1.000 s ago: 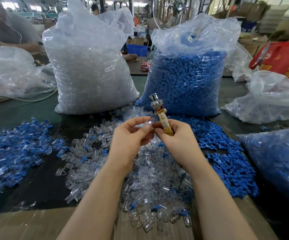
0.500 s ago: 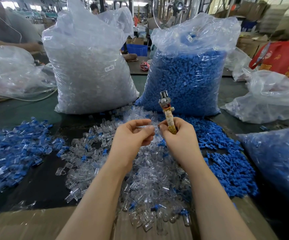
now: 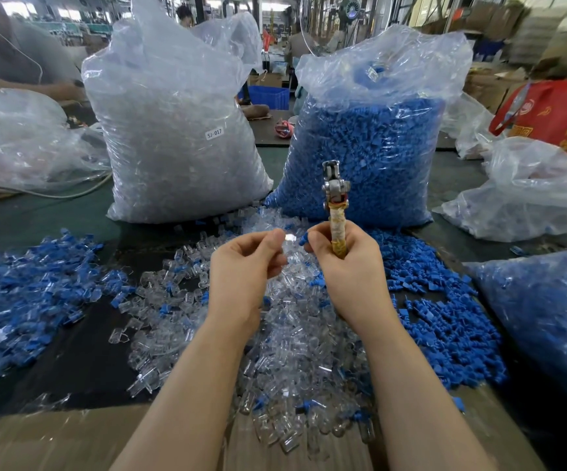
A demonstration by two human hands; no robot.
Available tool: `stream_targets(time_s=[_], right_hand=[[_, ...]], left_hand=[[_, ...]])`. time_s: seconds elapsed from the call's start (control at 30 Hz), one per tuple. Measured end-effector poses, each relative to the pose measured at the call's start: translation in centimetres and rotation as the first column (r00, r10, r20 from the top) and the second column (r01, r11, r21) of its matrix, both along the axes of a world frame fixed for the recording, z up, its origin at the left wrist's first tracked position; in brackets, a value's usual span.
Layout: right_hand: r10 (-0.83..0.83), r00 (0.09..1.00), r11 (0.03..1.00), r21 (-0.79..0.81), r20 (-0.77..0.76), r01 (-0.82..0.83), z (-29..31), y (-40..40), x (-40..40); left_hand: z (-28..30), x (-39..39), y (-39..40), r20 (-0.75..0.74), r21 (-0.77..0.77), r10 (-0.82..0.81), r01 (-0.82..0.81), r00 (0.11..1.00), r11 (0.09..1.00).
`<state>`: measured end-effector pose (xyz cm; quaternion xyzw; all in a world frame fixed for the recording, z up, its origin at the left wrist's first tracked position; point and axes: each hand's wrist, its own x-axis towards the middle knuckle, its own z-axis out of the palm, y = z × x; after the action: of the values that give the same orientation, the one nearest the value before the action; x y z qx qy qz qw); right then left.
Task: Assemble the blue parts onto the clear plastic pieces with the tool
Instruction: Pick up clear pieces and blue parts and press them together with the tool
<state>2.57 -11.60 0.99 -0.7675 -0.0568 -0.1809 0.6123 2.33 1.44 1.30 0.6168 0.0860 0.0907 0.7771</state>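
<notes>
Two tall plastic sacks are stood at the back of the table: a bag of clear plastic pieces [image 3: 176, 130] at upper centre-left, labelled SJ-017, and a bag of blue parts [image 3: 367, 158] at upper centre-right. Crumpled empty bags [image 3: 27, 144] are seen at the far left, more clear bags [image 3: 530, 195] at the right, and a red bag [image 3: 557, 113] at the upper right. A loose heap of clear pieces [image 3: 292, 351] is spread at centre beneath the wrists, loose blue parts [image 3: 445, 317] at centre-right, and a mixed blue-and-clear pile [image 3: 20, 294] at the left. A blue-filled bag [image 3: 547, 317] is cut off by the right edge. Cardboard [image 3: 54, 440] is laid along the bottom.

Both hands are raised at mid-frame over the clear heap. A small clear piece [image 3: 289, 239] is pinched in the curled fingertips of the left hand [image 3: 244, 266]. The tool [image 3: 335, 205], with a taped handle and a metal head pointing up, is gripped by the right hand [image 3: 346, 263], and a blue part [image 3: 303, 238] is pinched at its fingertips, just beside the clear piece. Part of the blue sack is hidden by the tool head.

Compared with a second ago, the tool is held more upright and further right, and the fingertips of both hands are drawn slightly apart, so the clear piece and blue part are now exposed.
</notes>
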Motion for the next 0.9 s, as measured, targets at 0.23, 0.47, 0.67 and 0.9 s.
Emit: stream_targets(time_s=[0.23,0.47,0.67,0.9], right_hand=[[0.022,0.998,0.999,0.026,0.05,-0.024,0.2,0.3,-0.2],[-0.047,0.994,0.998,0.033,0.096,0.044,0.0,0.7,-0.4],[-0.127,0.985,0.991,-0.026,0.12,0.131,-0.3,0.7,-0.4],[-0.146,0.983,0.984,-0.088,0.114,0.156,-0.2,1.0,-0.5]], left_hand=[[0.8,-0.3,0.1,-0.037,-0.243,-0.097,0.085,0.995,0.966],[1.1,-0.8,-0.7,-0.017,-0.168,-0.107,0.103,0.994,0.98],[1.3,-1.1,-1.0,0.015,-0.163,-0.068,0.069,0.998,0.984],[1.4,-1.4,-1.4,0.206,0.132,0.027,-0.055,0.978,0.99]])
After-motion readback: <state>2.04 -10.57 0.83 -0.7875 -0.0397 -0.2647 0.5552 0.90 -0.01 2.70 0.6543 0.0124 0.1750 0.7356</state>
